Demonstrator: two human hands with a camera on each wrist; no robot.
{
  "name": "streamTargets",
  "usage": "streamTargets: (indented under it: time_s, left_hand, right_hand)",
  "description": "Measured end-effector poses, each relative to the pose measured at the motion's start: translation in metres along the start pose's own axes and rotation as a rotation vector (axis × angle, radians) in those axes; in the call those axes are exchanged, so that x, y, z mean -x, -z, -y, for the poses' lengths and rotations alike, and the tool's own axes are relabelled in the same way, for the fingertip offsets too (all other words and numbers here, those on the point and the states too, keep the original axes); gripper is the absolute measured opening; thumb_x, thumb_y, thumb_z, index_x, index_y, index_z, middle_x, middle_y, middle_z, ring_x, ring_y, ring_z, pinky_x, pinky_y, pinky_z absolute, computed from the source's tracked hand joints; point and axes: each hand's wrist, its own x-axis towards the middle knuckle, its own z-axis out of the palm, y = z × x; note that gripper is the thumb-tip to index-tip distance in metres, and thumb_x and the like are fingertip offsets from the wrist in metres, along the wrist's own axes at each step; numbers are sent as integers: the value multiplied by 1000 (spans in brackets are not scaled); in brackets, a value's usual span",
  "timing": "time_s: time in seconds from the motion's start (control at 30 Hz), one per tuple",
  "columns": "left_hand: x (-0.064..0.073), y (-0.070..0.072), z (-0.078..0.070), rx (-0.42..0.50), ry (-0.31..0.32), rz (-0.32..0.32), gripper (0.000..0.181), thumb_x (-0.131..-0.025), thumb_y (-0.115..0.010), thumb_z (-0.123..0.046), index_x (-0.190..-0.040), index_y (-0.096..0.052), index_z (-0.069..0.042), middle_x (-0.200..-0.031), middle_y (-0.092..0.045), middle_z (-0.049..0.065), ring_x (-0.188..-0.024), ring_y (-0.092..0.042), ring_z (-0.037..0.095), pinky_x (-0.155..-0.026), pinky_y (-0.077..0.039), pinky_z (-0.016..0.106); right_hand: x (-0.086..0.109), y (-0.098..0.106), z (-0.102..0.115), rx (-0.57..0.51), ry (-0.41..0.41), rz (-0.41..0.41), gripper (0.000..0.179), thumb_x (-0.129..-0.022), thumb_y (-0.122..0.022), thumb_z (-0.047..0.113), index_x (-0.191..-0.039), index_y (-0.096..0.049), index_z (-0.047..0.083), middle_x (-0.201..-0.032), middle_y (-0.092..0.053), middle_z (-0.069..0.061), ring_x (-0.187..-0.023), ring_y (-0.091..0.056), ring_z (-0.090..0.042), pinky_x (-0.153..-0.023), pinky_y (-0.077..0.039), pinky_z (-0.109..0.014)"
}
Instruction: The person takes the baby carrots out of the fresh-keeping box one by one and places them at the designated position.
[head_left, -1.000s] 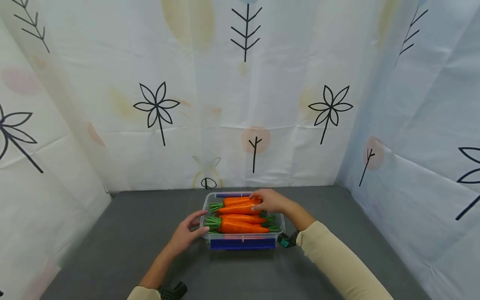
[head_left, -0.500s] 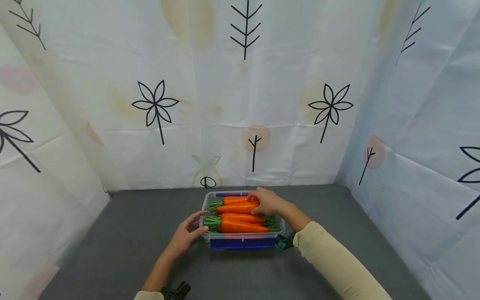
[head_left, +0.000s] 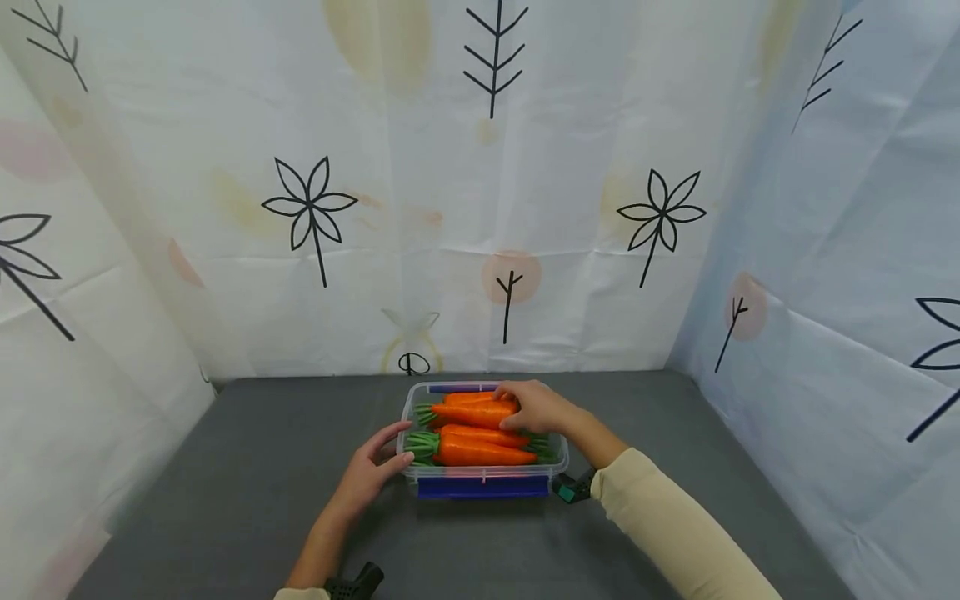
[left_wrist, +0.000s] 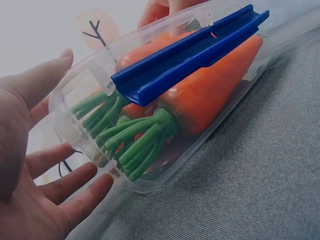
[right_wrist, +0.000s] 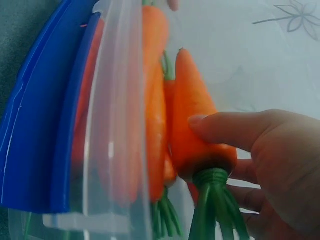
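A clear plastic box (head_left: pixel 559 472) with blue side clips stands on the grey table, full of orange toy-like carrots with green tops. My right hand (head_left: pixel 542 410) reaches in from the right and grips one carrot (right_wrist: pixel 192 105), thumb on its near side and fingers behind. That carrot's narrow tip points left in the head view; its green top is hidden there by the hand. At the box's left end, my left hand (head_left: pixel 365 477) rests against the rim, thumb and fingers spread. A large carrot (left_wrist: pixel 200 95) shows through the wall in the left wrist view.
The grey table (head_left: pixel 247 467) reaches around the box on both sides and in front. A white patterned cloth (head_left: pixel 570 317) hangs behind the table and along its left and right sides. A blue clip (head_left: pixel 483 487) juts from the box's front.
My right thumb and fingers have shifted slightly left over the carrot. The left hand and the box have stayed nearly where they were.
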Motion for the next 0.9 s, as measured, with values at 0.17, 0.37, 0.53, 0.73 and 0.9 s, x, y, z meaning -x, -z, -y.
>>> streamTargets:
  time_s: [0.17,0.37,0.53,0.73,0.9]
  left_hand:
    - [0,1,-1,-20,-9,-3,50,-92,-68,-18,-140,-53,-14,-141,-48,18,-119,-53,36,-88,-49,33]
    - [1,1,-1,-32,0,-2,49,-93,-68,-20,-139,-53,-16,-142,-48,16,-121,-53,36,-94,-48,45]
    - [1,1,0,-29,5,5,49,-93,-68,-21,-139,-53,-17,-141,-48,16,-120,-54,35,-94,-47,47]
    - [2,1,0,-17,-4,13,49,-93,-67,-20,-140,-53,-16,-141,-48,16,-118,-55,35,-92,-49,44]
    - [2,2,1,-21,-6,10,48,-94,-67,-20,-140,-53,-18,-144,-45,16,-117,-56,34,-92,-49,44]
  right_hand:
    - [10,11,1,-54,27,-87,38,-88,-75,23,-122,-62,15,-112,-64,-4,-95,-60,-19,-84,-50,-39]
    - [25,22,-2,-84,38,-229,39,-89,-74,24,-123,-62,12,-106,-64,-2,-86,-58,-16,-72,-50,-34]
    - [36,29,-13,-129,-13,-371,42,-88,-74,24,-125,-61,9,-107,-65,-8,-85,-58,-19,-66,-50,-32]
    - [47,30,-37,-135,-97,-515,43,-87,-75,26,-124,-62,9,-105,-66,-11,-80,-59,-21,-62,-48,-33]
    - [56,25,-55,-142,-174,-603,42,-87,-75,24,-122,-62,6,-101,-67,-14,-78,-61,-25,-63,-49,-35]
